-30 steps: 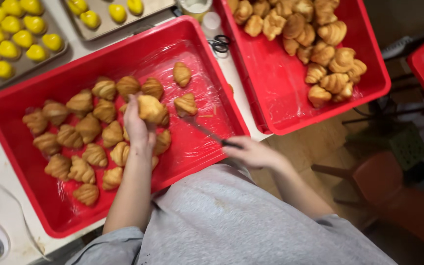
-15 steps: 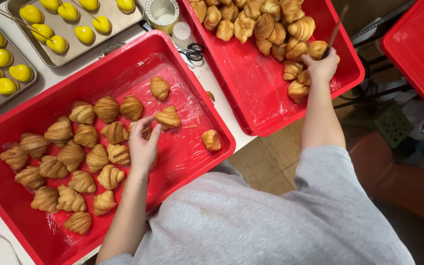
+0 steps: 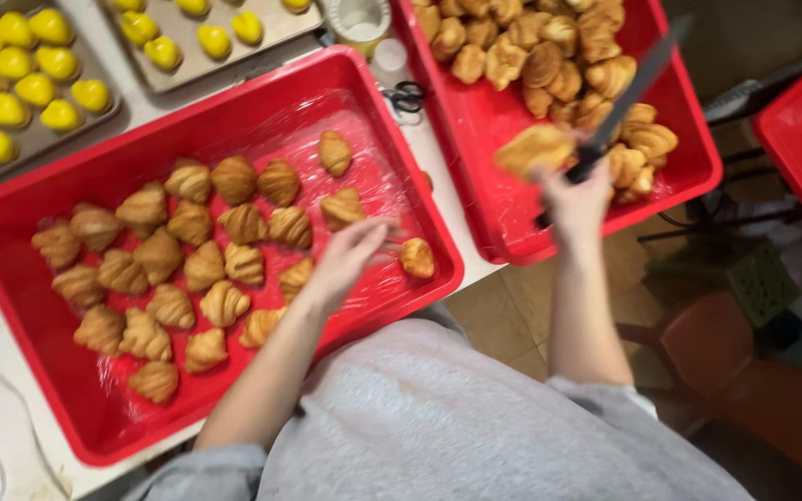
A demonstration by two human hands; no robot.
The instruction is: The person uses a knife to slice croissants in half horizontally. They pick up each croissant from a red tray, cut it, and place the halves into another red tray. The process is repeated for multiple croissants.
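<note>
Golden croissant (image 3: 535, 148) and black knife (image 3: 626, 97) sit gripped in the right hand (image 3: 575, 199); left hand (image 3: 350, 260), fingers loosely spread and empty, hovers beside the near red tray's (image 3: 11, 232) pastries.

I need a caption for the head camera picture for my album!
Right hand lifts a golden croissant and long dark knife over a red plastic tray; left hand hovers over another croissant-filled red tray.

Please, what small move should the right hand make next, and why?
Probably carry the croissant over to the near tray. The right hand holds it lifted above the far tray, gripped together with a knife, while the left hand waits open over a bare patch of the near tray.
</note>
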